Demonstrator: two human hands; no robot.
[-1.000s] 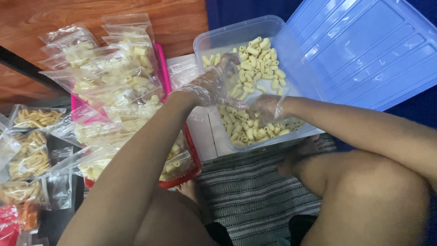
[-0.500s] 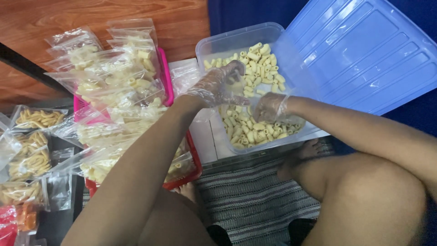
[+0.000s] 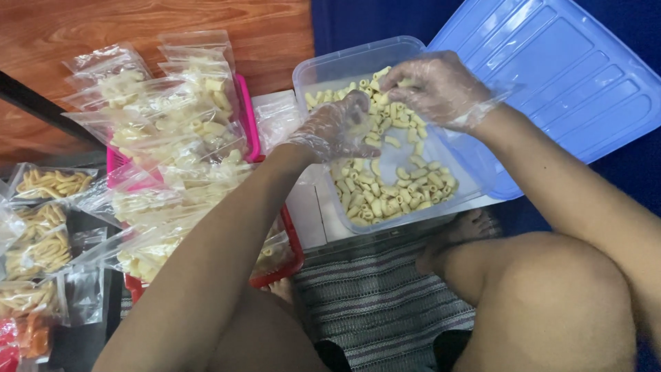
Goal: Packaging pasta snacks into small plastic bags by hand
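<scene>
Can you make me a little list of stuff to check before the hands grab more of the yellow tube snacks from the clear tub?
1. Gloves on both hands: ok. The left hand and right hand wear clear plastic gloves.
2. Snacks left in the clear tub: ok, many yellow tube snacks remain.
3. Blue lid out of the way: ok, it leans beside the tub.
4. Right hand over the tub: ok.
5. Open bag held in the left hand: cannot tell.
6. Room in the pink basket: not ok, filled bags are heaped over it.
</scene>
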